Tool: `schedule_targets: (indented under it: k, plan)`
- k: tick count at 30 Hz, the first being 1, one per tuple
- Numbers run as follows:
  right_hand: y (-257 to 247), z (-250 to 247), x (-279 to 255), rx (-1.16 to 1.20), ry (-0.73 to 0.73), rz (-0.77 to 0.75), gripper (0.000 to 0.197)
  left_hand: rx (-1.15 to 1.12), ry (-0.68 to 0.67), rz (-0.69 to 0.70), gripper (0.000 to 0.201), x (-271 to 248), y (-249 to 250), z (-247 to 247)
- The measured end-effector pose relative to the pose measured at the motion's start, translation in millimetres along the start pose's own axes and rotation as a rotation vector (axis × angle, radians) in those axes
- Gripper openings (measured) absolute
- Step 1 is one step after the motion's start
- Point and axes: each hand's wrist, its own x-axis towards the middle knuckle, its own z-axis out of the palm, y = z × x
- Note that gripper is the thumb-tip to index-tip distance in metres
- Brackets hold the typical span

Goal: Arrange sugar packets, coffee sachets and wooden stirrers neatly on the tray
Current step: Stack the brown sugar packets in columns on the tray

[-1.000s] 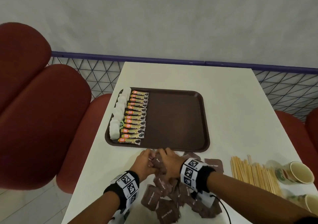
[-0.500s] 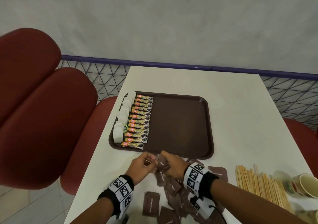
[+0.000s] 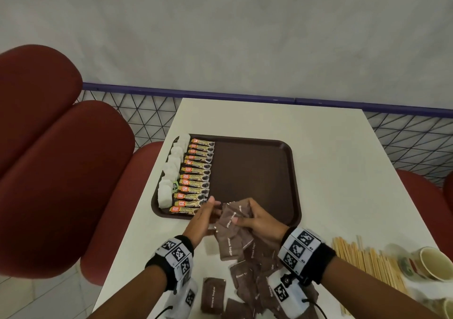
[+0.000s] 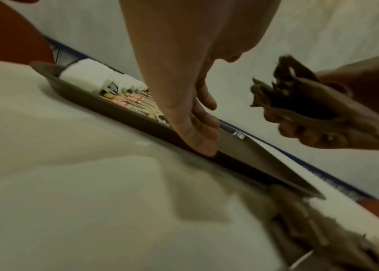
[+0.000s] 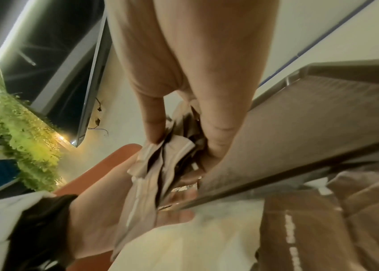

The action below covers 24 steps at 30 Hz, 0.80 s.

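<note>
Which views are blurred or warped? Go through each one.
Head view: sharp at the centre, print on the coffee sachets readable, wide-angle bending at the edges. Left wrist view: smeared across the table and brown sugar packets. Right wrist view: soft and strongly warped, the tray looming large.

Brown square paper sugar packets (image 3: 230,247) in the loose pile on the white table read "Brown Sugar" in pale letters, clearest on the flat one near the front edge (image 3: 212,295); same print shows on the bunch gripped in the right hand (image 3: 257,223), partly creased. Orange-and-brown coffee stick sachets (image 3: 197,176) lined up on the dark brown plastic tray (image 3: 255,171) read "Great Taste" in a red patch and "GRANULES" beside it; smaller print unreadable. Small green tag (image 3: 175,185) beside the white packets: text too small. Black-and-white square code markers on both wristbands (image 3: 297,248), no letters legible.
</note>
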Motion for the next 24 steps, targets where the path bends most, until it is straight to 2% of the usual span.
schedule_targets:
  k: [4,8,10,13,16,19,21,22,24]
  plan:
    - [1,16,11,-0.055,0.121,-0.130,0.032,-0.375,-0.214,-0.156,0.073,-7,18,14]
    - [4,21,21,-0.135,0.141,-0.176,0.034,-0.437,-0.289,-0.222,0.080,-7,23,7]
    - [2,23,24,-0.157,0.110,-0.172,0.029,-0.429,-0.309,-0.246,0.077,-5,24,2]
    - [-1,24,30,-0.235,0.060,-0.153,0.026,-0.440,-0.287,-0.249,0.061,-6,24,-1]
    - [0,20,34,-0.412,0.057,-0.117,0.024,-0.476,-0.276,-0.241,0.053,-6,20,-4]
    - [3,9,37,-0.655,0.052,-0.062,0.036,-0.516,-0.261,-0.222,0.044,-5,15,-7]
    - [0,5,37,-0.760,0.065,-0.095,0.038,-0.510,-0.260,-0.203,0.043,-5,14,-7]
    - [-1,3,37,-0.726,0.046,-0.123,0.036,-0.502,-0.260,-0.191,0.042,-5,14,-7]
    - [-3,4,35,-0.502,-0.004,-0.147,0.033,-0.499,-0.245,-0.170,0.042,-3,16,-6]
